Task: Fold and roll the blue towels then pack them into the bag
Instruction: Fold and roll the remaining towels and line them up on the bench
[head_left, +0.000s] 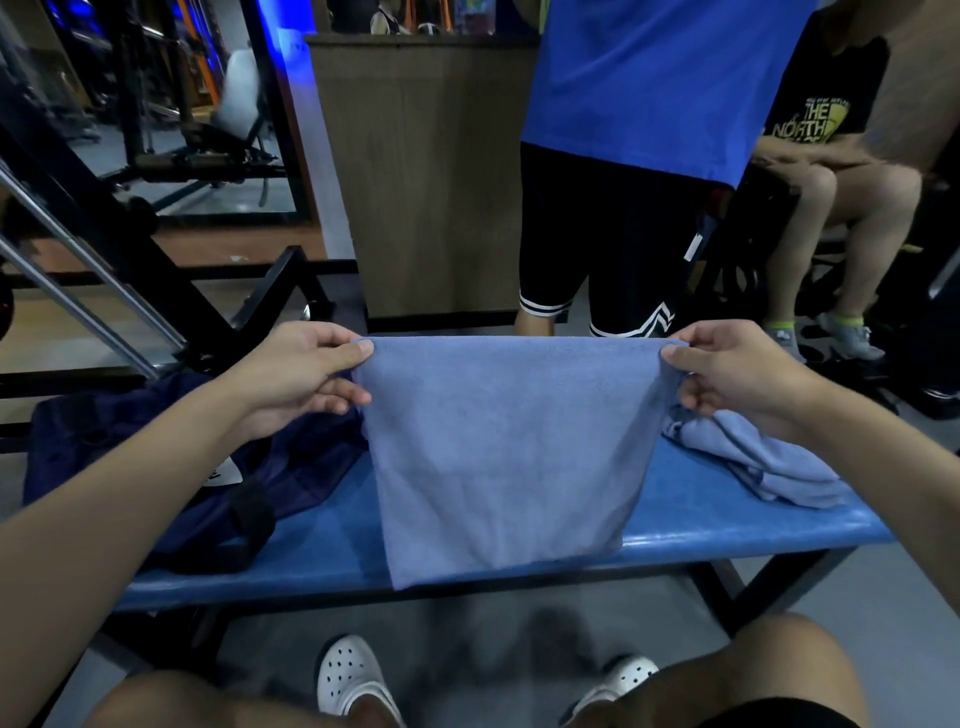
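Note:
A blue towel (506, 457) hangs stretched in the air above the blue bench (691, 519). My left hand (298, 371) pinches its upper left corner and my right hand (737, 371) pinches its upper right corner. The towel's lower edge droops past the bench's front edge. A second blue towel (769, 462) lies crumpled on the bench at the right, below my right hand. A dark navy bag (182, 467) with a black strap lies slumped on the left end of the bench.
A person in a blue shirt and black shorts (613, 208) stands just behind the bench. Another person (831, 182) sits at the right. A wooden counter (426, 171) stands behind. Black gym machine frames (130, 260) fill the left.

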